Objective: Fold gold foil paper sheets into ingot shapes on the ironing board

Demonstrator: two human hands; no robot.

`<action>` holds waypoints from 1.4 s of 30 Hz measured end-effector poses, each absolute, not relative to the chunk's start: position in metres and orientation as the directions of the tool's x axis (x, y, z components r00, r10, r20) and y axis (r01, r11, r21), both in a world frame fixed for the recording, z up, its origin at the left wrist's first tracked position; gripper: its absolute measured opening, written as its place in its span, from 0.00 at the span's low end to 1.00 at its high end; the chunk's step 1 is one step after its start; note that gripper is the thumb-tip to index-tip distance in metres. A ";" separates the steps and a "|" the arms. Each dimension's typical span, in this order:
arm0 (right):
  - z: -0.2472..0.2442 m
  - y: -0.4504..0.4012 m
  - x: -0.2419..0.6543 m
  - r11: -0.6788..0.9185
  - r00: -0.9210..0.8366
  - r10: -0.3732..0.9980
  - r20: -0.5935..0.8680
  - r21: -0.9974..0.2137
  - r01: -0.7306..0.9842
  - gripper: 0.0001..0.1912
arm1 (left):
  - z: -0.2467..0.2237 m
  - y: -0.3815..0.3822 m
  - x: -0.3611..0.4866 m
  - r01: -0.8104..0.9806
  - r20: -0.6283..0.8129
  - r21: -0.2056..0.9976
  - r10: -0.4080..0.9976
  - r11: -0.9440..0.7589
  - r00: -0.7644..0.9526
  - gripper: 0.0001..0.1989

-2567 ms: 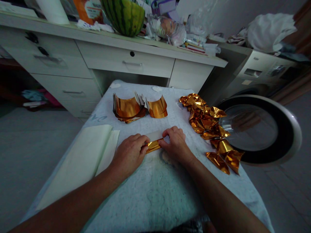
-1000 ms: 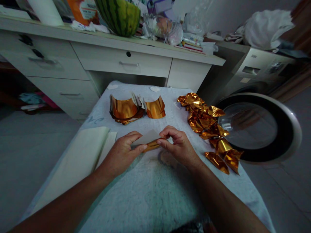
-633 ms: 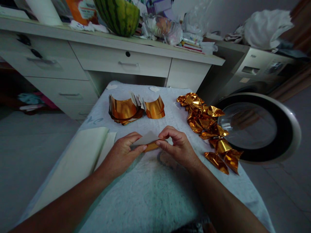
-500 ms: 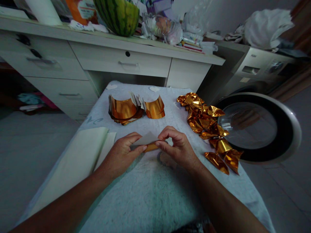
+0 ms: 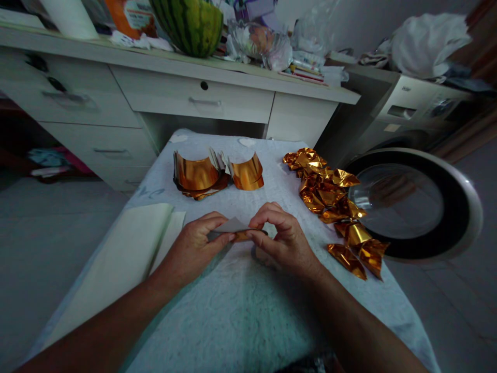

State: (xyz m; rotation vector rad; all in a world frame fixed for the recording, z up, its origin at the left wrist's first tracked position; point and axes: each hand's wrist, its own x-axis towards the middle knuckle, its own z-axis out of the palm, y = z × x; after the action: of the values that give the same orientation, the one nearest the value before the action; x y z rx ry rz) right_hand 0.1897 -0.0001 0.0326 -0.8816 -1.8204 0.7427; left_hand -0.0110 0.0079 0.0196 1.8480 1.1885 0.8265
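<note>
Between my hands is a small foil sheet [image 5: 233, 226], grey on its upper face and gold below, partly folded. My left hand [image 5: 202, 241] pinches its left end between thumb and fingers. At the right end, the thumb and index finger of my right hand [image 5: 282, 237] are closed on the edge. Beyond them lie two curved stacks of gold sheets, a larger left stack [image 5: 197, 175] and a smaller right stack [image 5: 247, 173]. Folded gold foil pieces [image 5: 328, 194] form a heap to the right.
A cloth-covered table [image 5: 233, 321] bears everything, with folded pale paper [image 5: 116, 264] at its left. A white counter [image 5: 240, 72] with a watermelon [image 5: 190, 28] stands behind. The open round washer door [image 5: 460, 207] borders the right side.
My right thumb and fingers have shifted slightly left along the sheet. Its grey flap now looks more pointed, and less of the gold underside shows.
</note>
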 end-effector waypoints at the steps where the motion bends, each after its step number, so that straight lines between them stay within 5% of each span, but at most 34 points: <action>1: 0.033 0.000 0.190 0.556 -0.291 0.824 0.486 -0.793 0.248 0.04 | 0.020 0.008 -0.011 0.427 0.109 0.865 0.929 -0.264 0.353 0.05; 42: 0.035 0.001 0.191 0.528 -0.257 0.846 0.467 -0.801 0.282 0.06 | 0.020 0.005 -0.011 0.414 0.130 0.858 0.907 -0.306 0.401 0.08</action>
State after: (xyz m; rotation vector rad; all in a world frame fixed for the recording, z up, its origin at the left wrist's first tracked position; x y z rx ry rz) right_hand 0.1913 0.0005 0.0352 -0.9395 -1.7977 0.7293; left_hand -0.0111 0.0055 0.0197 1.8899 1.1321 0.8118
